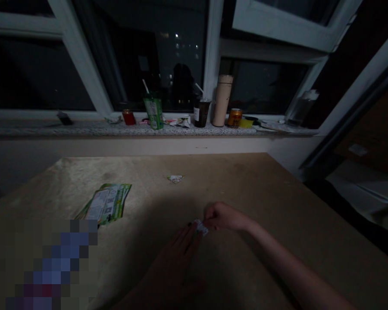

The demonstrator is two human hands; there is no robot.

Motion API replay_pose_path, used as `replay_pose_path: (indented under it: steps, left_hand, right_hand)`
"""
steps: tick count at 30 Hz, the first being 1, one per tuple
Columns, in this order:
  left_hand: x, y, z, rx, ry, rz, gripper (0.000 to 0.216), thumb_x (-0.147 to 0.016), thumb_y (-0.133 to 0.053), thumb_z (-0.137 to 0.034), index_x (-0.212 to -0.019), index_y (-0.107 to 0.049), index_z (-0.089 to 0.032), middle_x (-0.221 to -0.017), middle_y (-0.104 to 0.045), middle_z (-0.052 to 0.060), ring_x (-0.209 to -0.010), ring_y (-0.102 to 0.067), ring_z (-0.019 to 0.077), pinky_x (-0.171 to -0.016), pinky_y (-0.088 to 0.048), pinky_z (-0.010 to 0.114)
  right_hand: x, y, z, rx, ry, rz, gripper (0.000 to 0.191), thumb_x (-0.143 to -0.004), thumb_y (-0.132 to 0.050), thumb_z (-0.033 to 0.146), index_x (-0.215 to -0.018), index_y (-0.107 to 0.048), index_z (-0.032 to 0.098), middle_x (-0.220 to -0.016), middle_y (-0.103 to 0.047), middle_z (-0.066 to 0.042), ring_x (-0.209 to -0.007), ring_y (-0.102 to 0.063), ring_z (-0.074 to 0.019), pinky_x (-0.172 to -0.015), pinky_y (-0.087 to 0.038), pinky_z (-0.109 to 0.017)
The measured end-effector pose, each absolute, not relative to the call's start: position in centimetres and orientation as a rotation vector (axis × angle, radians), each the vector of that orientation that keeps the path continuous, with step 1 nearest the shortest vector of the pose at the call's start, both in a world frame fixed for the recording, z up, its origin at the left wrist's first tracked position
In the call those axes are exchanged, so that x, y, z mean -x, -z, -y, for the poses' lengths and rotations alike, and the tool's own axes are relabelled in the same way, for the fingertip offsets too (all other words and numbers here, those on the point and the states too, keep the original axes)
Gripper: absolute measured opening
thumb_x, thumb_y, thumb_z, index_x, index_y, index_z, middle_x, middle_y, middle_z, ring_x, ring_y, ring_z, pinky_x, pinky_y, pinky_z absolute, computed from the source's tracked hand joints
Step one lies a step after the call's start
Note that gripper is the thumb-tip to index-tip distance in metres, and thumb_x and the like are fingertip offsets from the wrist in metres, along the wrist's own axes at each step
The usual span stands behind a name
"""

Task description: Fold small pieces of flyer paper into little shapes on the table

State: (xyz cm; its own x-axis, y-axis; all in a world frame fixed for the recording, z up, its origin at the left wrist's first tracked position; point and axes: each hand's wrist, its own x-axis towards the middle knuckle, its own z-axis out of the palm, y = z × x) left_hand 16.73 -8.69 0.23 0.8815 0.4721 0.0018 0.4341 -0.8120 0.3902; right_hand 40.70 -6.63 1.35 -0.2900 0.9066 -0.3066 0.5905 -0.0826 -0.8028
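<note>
A small, pale patterned piece of paper point(201, 227) lies on the brown tabletop between my hands. Stretched out and low over the table, my left hand point(177, 252) touches the paper's left side with its fingertips; it is open and in deep shadow. From the right, my right hand point(224, 216) has curled fingers closed at the paper's right edge. The dim light blurs the paper's exact shape. Farther back lies a small whitish-green folded piece of paper point(175, 178), apart from both hands.
Green printed packets point(111, 202) lie on the table point(239, 176) at left. On the windowsill point(177, 131) stand a green cup point(154, 113), a dark cup point(201, 113), a beige thermos point(222, 103), an orange can point(234, 118) and a red jar point(128, 117). A pixelated patch covers the lower left.
</note>
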Motion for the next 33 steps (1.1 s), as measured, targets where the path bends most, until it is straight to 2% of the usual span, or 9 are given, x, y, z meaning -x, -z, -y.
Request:
replay_pose_path:
  steps: [5,10,13,17,24,27,28,31,33]
  left_hand:
    - [-16.9,-0.6,8.4,-2.728,-0.177,-0.667,0.074,-0.085,-0.057,-0.037,-0.147,-0.019,-0.026,-0.154,-0.016,0.003,-0.137,-0.021,0.0271,-0.111,-0.024,0.044]
    - [-17.6,-1.0,7.3,-2.749,-0.267,-0.763,0.049,-0.091,-0.05,-0.034,-0.138,-0.038,-0.027,-0.135,-0.051,0.002,-0.119,-0.048,0.0239,-0.101,-0.035,0.041]
    - [-18.1,-1.0,6.7,-2.768,-0.311,-0.821,0.042,-0.089,-0.053,-0.034,-0.13,-0.048,-0.024,-0.117,-0.063,0.004,-0.106,-0.055,0.0255,-0.095,-0.039,0.044]
    - [-18.7,-0.8,6.5,-2.742,-0.367,-0.828,0.039,-0.085,-0.058,-0.028,-0.123,-0.053,-0.021,-0.115,-0.062,0.006,-0.102,-0.057,0.0265,-0.091,-0.043,0.043]
    - [-19.8,-1.2,6.2,-2.718,-0.305,-0.804,0.048,-0.083,-0.059,-0.03,-0.128,-0.047,-0.018,-0.119,-0.055,0.01,-0.103,-0.055,0.0274,-0.088,-0.046,0.04]
    - [-20.7,-1.6,5.7,-2.826,-0.208,-0.786,0.042,-0.085,-0.058,-0.034,-0.123,-0.05,-0.017,-0.114,-0.057,0.01,-0.099,-0.057,0.0264,-0.086,-0.047,0.039]
    - [-21.0,-1.7,5.5,-2.872,-0.161,-0.788,0.037,-0.086,-0.057,-0.036,-0.118,-0.053,-0.016,-0.109,-0.058,0.01,-0.093,-0.059,0.0256,-0.08,-0.05,0.037]
    - [-21.5,-1.7,5.2,-2.92,-0.124,-0.779,0.027,-0.088,-0.055,-0.032,-0.107,-0.058,-0.015,-0.1,-0.06,0.01,-0.083,-0.061,0.0246,-0.072,-0.051,0.035]
    - [-21.5,-1.5,5.3,-2.947,-0.123,-0.76,0.024,-0.088,-0.054,-0.028,-0.106,-0.059,-0.014,-0.098,-0.061,0.01,-0.083,-0.062,0.0251,-0.071,-0.051,0.035]
  right_hand:
    - [-40.6,-1.6,8.0,1.55,-1.334,1.796,0.017,-0.078,-0.051,0.018,-0.067,-0.064,0.014,-0.057,-0.054,0.003,-0.049,-0.049,-0.007,-0.049,-0.038,-0.017]
    - [-40.7,-0.6,8.8,1.435,-1.431,1.649,0.015,-0.076,-0.055,0.023,-0.072,-0.066,0.015,-0.06,-0.056,0.002,-0.049,-0.048,-0.0076,-0.048,-0.038,-0.018]
    - [-40.6,0.3,8.8,1.391,-1.358,1.646,0.013,-0.074,-0.056,0.023,-0.07,-0.065,0.014,-0.058,-0.054,0.003,-0.049,-0.047,-0.0078,-0.047,-0.036,-0.018]
    - [-40.5,1.1,8.7,1.452,-1.219,1.656,0.017,-0.077,-0.053,0.023,-0.064,-0.06,0.015,-0.052,-0.05,0.004,-0.045,-0.044,-0.0074,-0.043,-0.031,-0.018]
    - [-40.1,1.5,8.6,1.606,-1.036,1.681,0.023,-0.082,-0.052,0.026,-0.061,-0.057,0.016,-0.049,-0.049,0.004,-0.045,-0.043,-0.008,-0.043,-0.028,-0.019]
    - [-39.9,1.4,8.7,1.622,-0.932,1.721,0.024,-0.082,-0.052,0.027,-0.06,-0.057,0.016,-0.052,-0.05,0.003,-0.049,-0.045,-0.0086,-0.045,-0.029,-0.019]
    - [-39.9,1.4,8.7,1.611,-0.91,1.733,0.024,-0.082,-0.052,0.026,-0.061,-0.057,0.016,-0.053,-0.051,0.003,-0.05,-0.045,-0.0087,-0.046,-0.029,-0.019]
    - [-39.9,1.5,8.7,1.604,-0.881,1.74,0.021,-0.08,-0.054,0.025,-0.063,-0.06,0.016,-0.056,-0.052,0.003,-0.053,-0.046,-0.0091,-0.048,-0.03,-0.019]
    - [-39.9,1.5,8.7,1.622,-0.874,1.729,0.02,-0.08,-0.054,0.025,-0.063,-0.06,0.016,-0.056,-0.052,0.003,-0.053,-0.046,-0.0092,-0.047,-0.029,-0.019]
